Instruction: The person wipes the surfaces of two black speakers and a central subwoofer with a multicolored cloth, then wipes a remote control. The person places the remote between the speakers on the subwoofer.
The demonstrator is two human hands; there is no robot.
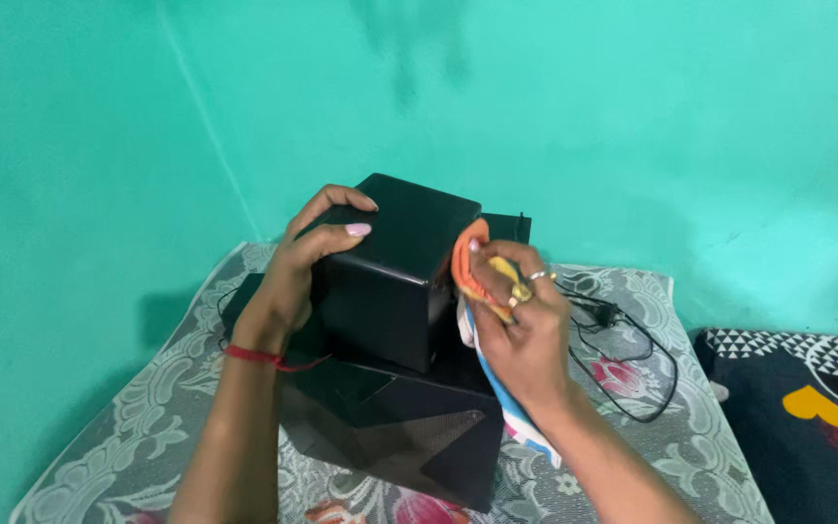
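The left hand (307, 257) clasps a small black box (395, 267), steadying it. The right hand (521, 325) is closed on a bunched cloth (472, 267), pressing it against the box's side. Below both sits a larger box (390, 417) on the bed (138, 437); cables (632, 359) lie beyond the right hand.

Home bedroom: floral bedspread (632, 388), green wall (632, 116)

Black speaker boxes: three — small one (395, 272) atop large one (390, 427), third (506, 228) behind small one. One cloth (482, 291) beside small one. One black cable (632, 349) right of it.
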